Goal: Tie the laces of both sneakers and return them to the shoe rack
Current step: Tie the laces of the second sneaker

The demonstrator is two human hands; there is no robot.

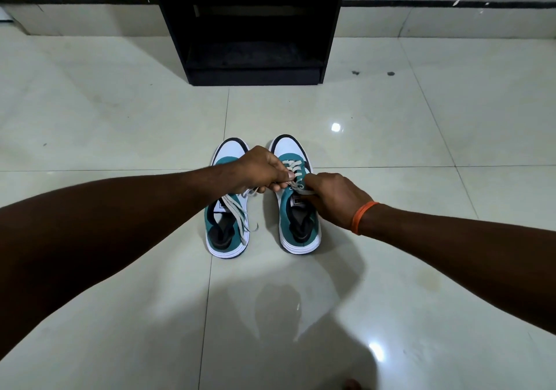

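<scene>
1. 2 teal and white sneakers stand side by side on the pale tiled floor, toes pointing to the black shoe rack, which stands against the far wall, well apart from them.
2. The right sneaker is under both hands. Its white lace crosses over the teal tongue area.
3. The left hand reaches across the left sneaker and is clenched over the lace of the right sneaker, thumb pressed against the curled fingers.
4. The right hand is also closed, pinching the other part of the same lace just beside the left hand. The 2 hands nearly touch above the upper eyelets.
5. An orange band sits around the right wrist.
6. The loose lace of the left sneaker lies untied across its opening and hangs over its right side down to the floor.
7. The rack shelves look dark; I cannot tell what is on them.
8. Both forearms are bare and stretch from the near edge of the floor to the sneakers.
</scene>
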